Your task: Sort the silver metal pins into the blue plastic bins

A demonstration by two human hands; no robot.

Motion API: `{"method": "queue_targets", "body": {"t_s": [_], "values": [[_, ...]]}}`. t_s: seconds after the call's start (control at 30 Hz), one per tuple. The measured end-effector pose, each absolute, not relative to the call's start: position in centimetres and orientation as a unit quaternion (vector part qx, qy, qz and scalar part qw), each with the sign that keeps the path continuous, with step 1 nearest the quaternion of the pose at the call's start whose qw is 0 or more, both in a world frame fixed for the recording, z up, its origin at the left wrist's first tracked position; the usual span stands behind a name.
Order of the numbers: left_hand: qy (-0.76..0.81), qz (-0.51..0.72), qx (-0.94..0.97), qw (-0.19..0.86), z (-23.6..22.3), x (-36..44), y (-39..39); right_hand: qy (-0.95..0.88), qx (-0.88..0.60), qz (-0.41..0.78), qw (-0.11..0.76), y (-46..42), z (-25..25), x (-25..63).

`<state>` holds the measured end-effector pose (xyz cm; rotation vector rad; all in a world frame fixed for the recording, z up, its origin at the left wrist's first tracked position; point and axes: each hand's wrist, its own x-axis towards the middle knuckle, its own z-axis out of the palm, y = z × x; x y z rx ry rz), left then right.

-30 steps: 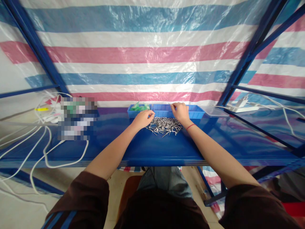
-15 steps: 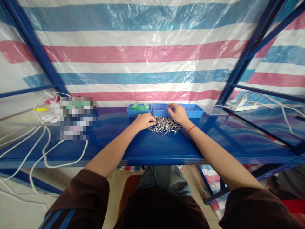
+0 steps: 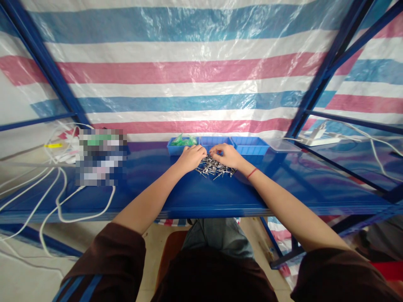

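A loose heap of pop rivets [image 3: 216, 167], silver with thin pins, lies on the blue table. My left hand [image 3: 192, 157] is at the heap's upper left edge, its fingers curled in and closed; whatever is in them is hidden. Just to the right, my right hand [image 3: 229, 155] hangs over the far side of the heap with thumb and forefinger close together. Anything between those fingertips is too small to make out. Behind the hands stand a blue bin [image 3: 171, 147] with green plastic bags [image 3: 185, 141] and two more blue bins, a middle one [image 3: 215, 140] and a right one [image 3: 250, 147].
White cables [image 3: 63, 201] run over the table's left side beside a blurred-out patch [image 3: 100, 157]. A clear plastic lid [image 3: 285, 145] and a white power strip [image 3: 323, 138] lie at the right. Blue frame posts and a striped sheet [image 3: 201, 71] close off the back.
My right hand has moved left and down, from over the bins to the heap, close to my left hand. My left hand's fingers have shifted slightly at the heap's edge.
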<state>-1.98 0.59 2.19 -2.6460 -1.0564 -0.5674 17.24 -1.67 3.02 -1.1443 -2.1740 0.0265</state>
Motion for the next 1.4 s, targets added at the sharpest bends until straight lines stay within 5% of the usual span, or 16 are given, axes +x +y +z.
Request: {"method": "queue_targets", "body": {"t_s": [0.33,0.73,1.4], "values": [[-0.286,-0.299,-0.906,0.091,2.8,-1.8,0.8,-0.821,-0.414,0.078,0.385,-1.4,2.6,17.3],[-0.295,-0.522,-0.776,-0.198,2.0,-0.8,1.0,-0.749,-0.404,0.233,0.471,-0.9,2.5,16.8],[-0.284,-0.545,-0.745,-0.26,2.0,-0.7,1.4,-0.716,-0.36,0.274,0.532,-1.2,2.7,16.3]]}}
